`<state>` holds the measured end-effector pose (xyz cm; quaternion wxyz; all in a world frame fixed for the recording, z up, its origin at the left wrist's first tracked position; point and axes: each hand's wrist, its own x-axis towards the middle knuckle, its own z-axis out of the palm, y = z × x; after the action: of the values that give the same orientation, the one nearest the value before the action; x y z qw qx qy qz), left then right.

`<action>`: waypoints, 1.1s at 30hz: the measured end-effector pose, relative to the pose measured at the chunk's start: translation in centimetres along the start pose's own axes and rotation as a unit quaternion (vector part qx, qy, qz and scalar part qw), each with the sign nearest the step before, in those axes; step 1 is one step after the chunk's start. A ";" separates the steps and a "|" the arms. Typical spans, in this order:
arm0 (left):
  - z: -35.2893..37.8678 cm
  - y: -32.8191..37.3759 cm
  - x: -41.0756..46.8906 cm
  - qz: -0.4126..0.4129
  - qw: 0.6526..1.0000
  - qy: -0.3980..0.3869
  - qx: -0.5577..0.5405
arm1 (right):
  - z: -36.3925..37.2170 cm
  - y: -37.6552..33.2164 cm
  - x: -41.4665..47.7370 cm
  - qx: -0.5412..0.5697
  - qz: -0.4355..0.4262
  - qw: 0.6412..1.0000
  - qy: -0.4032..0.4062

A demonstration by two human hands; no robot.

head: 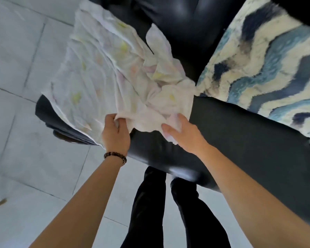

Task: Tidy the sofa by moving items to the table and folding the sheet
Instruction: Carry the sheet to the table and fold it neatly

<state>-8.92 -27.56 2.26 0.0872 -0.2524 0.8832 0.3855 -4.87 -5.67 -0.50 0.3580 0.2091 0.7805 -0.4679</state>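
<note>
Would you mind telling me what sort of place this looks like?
Most likely a living room in a home. A black leather sofa stands on a pale tiled floor, with a fluffy blue and cream cushion on its seat and a crumpled pale sheet draped over it.

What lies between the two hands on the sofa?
In the head view, a bunched fold of the white sheet spans from the left hand to the right hand; each grip pinches it, above the black sofa.

Black sofa (240,133): crumpled sheet (104,72), shaggy blue-cream cushion (268,68).
</note>
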 end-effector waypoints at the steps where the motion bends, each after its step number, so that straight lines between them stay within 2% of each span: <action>1: -1.3 1.1 -0.6 -0.006 0.999 -0.013 -0.030 | -0.1 -1.3 -1.2 -0.001 0.014 0.998 -0.059; 3: -4.2 3.6 -1.9 0.000 0.996 -0.055 -0.068 | -0.2 -3.8 -3.7 -0.033 0.029 0.990 -0.133; 5: -7.1 6.1 -3.0 -0.007 0.990 -0.079 -0.121 | -0.6 -6.1 -6.5 -0.040 0.010 0.992 -0.120; 7: -10.4 9.2 -4.2 -0.051 0.972 -0.087 -0.212 | -1.9 -8.7 -10.1 -0.008 -0.041 0.999 -0.016; 9: -13.8 12.6 -5.3 -0.068 0.950 -0.109 -0.283 | -3.9 -11.1 -14.1 0.036 -0.099 0.989 0.108; 10: -15.4 14.3 -6.0 -0.049 0.945 -0.127 -0.297 | -5.1 -12.1 -16.3 0.064 -0.109 0.980 0.156; 12: -17.9 17.3 -7.8 0.042 0.944 -0.166 -0.284 | -7.5 -13.3 -20.6 0.141 -0.115 0.959 0.219; 15: -19.3 20.8 -10.7 0.210 0.938 -0.205 -0.186 | -11.3 -13.8 -26.4 0.228 -0.127 0.910 0.323; 18: -17.9 22.7 -13.5 0.320 0.910 -0.246 -0.093 | -13.5 -13.1 -32.4 0.277 -0.153 0.848 0.425; 21: -15.2 23.3 -16.0 0.399 0.873 -0.280 -0.007 | -14.2 -9.6 -39.0 0.327 -0.109 0.776 0.529; 22: -14.4 23.4 -16.9 0.417 0.861 -0.291 0.015 | -14.1 -7.8 -41.4 0.357 -0.075 0.738 0.568; 25: -12.5 24.0 -21.0 0.422 0.843 -0.330 0.042 | -12.5 -1.0 -49.0 0.449 0.032 0.590 0.670; 26: -12.1 24.5 -22.9 0.425 0.835 -0.347 0.044 | -11.6 1.1 -51.5 0.458 0.058 0.555 0.692; 29: -10.8 26.3 -30.3 0.458 0.795 -0.397 0.025 | -7.8 6.5 -57.5 0.477 0.105 0.487 0.725; 33: -10.4 28.1 -43.2 0.524 0.735 -0.431 -0.011 | -2.3 12.5 -63.7 0.526 0.101 0.390 0.749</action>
<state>14.14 -2.61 42.38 0.2405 0.4423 0.7391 0.4475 44.37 2.87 41.02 -0.5077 0.6995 0.3050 -0.4000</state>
